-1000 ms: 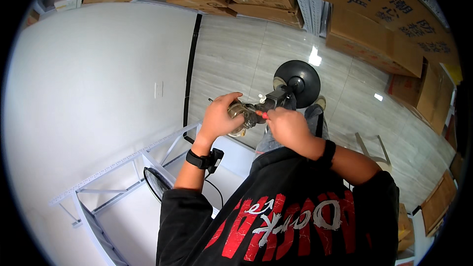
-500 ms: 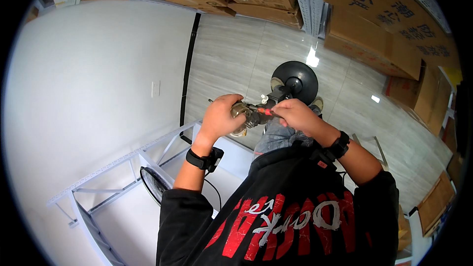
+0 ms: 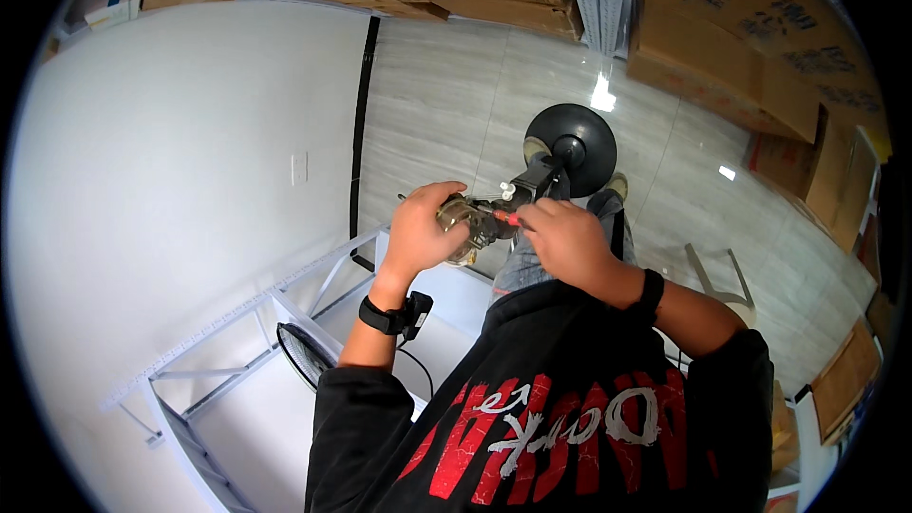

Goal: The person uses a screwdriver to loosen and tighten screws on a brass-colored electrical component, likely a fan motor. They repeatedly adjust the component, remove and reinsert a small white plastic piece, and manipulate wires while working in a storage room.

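Note:
My left hand (image 3: 424,232) is wrapped around the brownish, see-through housing of a fan's motor head (image 3: 462,245). A thin shaft sticks out past the far side of its fingers. In my closed right hand (image 3: 570,242) is a screwdriver with a red handle (image 3: 506,218). Its tip points left into the dark parts behind the housing; the exact contact spot is too small to make out. A small white knob (image 3: 507,191) sits beside the black neck (image 3: 539,177). Below stands the fan's round black base (image 3: 597,133) on the floor, between my feet.
To the lower left is a white metal shelf frame (image 3: 275,299) with a round black fan grille (image 3: 302,353) on it. Cardboard boxes (image 3: 727,66) are stacked on racks ahead and right. A chair-like frame (image 3: 722,285) stands right of me. A white wall (image 3: 190,161) rises at left.
My right hand has turned, its wrist shifting slightly down and its knuckles facing up more, still on the screwdriver. The left hand keeps its hold. The whole view has shifted slightly.

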### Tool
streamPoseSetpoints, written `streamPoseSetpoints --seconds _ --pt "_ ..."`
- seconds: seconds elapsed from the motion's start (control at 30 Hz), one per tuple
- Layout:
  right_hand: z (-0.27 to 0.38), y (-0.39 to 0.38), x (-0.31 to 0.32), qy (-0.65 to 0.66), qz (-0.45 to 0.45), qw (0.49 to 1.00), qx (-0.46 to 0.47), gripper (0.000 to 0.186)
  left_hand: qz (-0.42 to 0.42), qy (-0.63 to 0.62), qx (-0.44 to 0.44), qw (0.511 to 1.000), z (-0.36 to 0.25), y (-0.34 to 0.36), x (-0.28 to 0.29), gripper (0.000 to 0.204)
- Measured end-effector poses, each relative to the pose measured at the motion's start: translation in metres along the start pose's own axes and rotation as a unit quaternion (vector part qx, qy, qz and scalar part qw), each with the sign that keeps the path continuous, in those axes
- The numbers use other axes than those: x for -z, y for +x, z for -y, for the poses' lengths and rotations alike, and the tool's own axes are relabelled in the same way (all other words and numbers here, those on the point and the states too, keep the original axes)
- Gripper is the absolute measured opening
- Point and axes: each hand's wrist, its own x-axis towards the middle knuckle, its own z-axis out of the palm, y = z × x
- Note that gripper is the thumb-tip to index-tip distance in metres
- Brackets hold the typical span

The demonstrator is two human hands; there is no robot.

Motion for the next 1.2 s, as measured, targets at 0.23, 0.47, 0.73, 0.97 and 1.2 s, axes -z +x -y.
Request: streamPoseSetpoints --seconds 0.23,0.47,0.73,0.97,1.2 --pt "-0.016 0.004 -0.003 0.093 0.163 0.967 -0.172 0.024 -0.001 0.011 -0.022 1.000 -0.004 0.001 0.001 0.047" --pt "-0.009 0.002 -0.003 0.185 0.136 0.952 -0.202 0.023 0.002 0.015 -0.039 0.999 -0.003 0.005 0.000 0.042" --pt "0.002 0.001 -0.007 0.059 0.121 0.982 -0.133 0.012 0.005 -0.005 -0.040 0.999 0.004 0.010 0.000 0.039" --pt "-0.001 0.006 -0.005 -0.082 0.096 0.992 -0.020 0.013 0.017 -0.005 -0.045 0.999 0.007 0.012 0.001 0.042" --pt "-0.002 0.009 0.010 0.102 0.175 0.964 -0.174 0.013 0.030 -0.002 -0.050 0.998 0.006 0.013 0.001 0.048"
